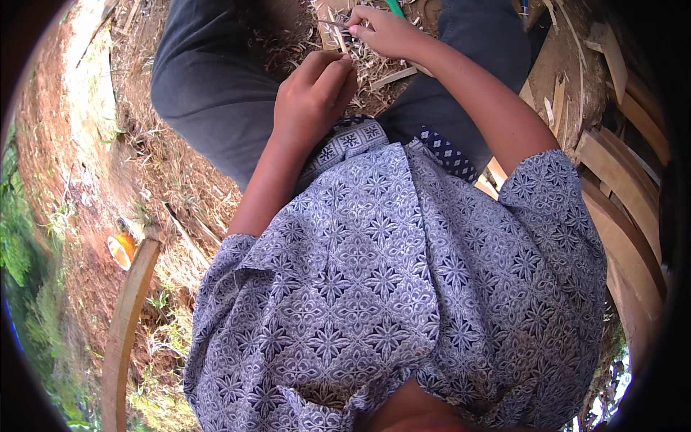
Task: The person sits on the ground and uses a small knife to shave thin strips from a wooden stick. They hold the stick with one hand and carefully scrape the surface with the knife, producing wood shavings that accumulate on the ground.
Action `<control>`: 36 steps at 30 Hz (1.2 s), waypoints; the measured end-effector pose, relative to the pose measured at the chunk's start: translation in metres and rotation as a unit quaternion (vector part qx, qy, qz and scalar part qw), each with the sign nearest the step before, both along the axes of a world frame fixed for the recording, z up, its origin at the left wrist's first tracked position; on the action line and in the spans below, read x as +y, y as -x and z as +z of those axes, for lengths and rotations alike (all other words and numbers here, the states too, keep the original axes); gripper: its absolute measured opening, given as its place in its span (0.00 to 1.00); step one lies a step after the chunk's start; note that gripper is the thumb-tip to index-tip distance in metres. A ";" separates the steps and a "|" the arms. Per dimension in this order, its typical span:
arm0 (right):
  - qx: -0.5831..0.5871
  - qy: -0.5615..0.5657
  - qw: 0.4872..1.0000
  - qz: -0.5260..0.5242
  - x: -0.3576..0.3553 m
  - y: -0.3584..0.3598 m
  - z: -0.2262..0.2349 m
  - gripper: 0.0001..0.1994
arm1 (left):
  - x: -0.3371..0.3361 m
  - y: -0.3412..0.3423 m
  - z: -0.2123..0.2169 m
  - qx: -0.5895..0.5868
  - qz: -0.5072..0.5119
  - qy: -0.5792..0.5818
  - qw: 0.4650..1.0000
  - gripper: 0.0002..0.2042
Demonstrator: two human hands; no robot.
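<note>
Between my knees, my left hand is closed with its fingertips pinching the near end of a narrow pale wood strip. The strip points away from me. Just beyond and to the right, my right hand is closed on a knife with a thin grey blade. That blade points left and lies across the strip; its handle is hidden in my fingers. Whether the edge touches the wood I cannot tell. Curled wood shavings cover the ground under both hands.
A loose wood piece lies by my right thigh, and a green object shows beyond my right hand. Curved planks are stacked at the right. On the left are a wooden beam and an orange round object.
</note>
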State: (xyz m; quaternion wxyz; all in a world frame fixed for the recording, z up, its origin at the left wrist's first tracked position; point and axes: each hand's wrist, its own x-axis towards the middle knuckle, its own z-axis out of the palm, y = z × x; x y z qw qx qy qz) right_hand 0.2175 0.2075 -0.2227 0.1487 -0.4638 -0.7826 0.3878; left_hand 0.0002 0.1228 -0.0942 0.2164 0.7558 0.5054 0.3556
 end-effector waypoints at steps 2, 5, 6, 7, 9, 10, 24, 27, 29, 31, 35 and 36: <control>-0.034 0.067 0.996 -0.050 0.010 0.007 -0.029 0.12 | 0.000 0.000 0.001 0.001 0.006 -0.001 1.000 0.10; -0.110 0.168 0.969 -0.146 0.015 0.020 -0.014 0.08 | -0.002 0.003 0.001 0.004 0.019 -0.002 1.000 0.10; -0.112 0.219 0.952 -0.185 0.014 0.024 -0.002 0.08 | -0.003 0.003 0.002 0.004 0.024 -0.004 1.000 0.10; -0.114 0.267 0.930 -0.224 0.014 0.026 0.011 0.08 | -0.002 0.004 0.002 0.001 0.029 0.000 1.000 0.10; -0.046 0.253 0.943 -0.210 0.006 0.027 0.031 0.10 | -0.002 0.007 0.001 -0.004 0.040 0.010 0.999 0.10; -0.007 0.237 0.953 -0.187 0.002 0.022 0.035 0.10 | -0.001 0.007 0.000 -0.009 0.037 -0.001 0.999 0.10; -0.071 0.151 0.985 -0.048 0.018 0.030 0.036 0.12 | 0.002 0.008 -0.004 0.000 0.024 -0.010 1.000 0.08; -0.049 0.121 0.988 -0.079 0.017 0.029 0.007 0.12 | 0.001 0.006 -0.004 0.000 0.017 -0.012 1.000 0.08; -0.011 0.077 0.989 -0.126 0.016 0.020 -0.037 0.12 | 0.000 0.005 -0.003 -0.002 0.013 -0.009 1.000 0.09; -0.034 0.134 0.980 -0.141 0.019 0.016 -0.042 0.11 | -0.001 0.005 -0.001 0.000 0.014 -0.004 1.000 0.09; -0.056 0.269 0.933 -0.232 0.012 0.025 0.028 0.10 | -0.002 0.010 -0.002 -0.015 0.023 -0.017 0.999 0.10; -0.042 0.331 0.911 -0.243 0.013 0.029 0.054 0.10 | -0.001 0.009 -0.001 -0.017 0.021 -0.016 1.000 0.10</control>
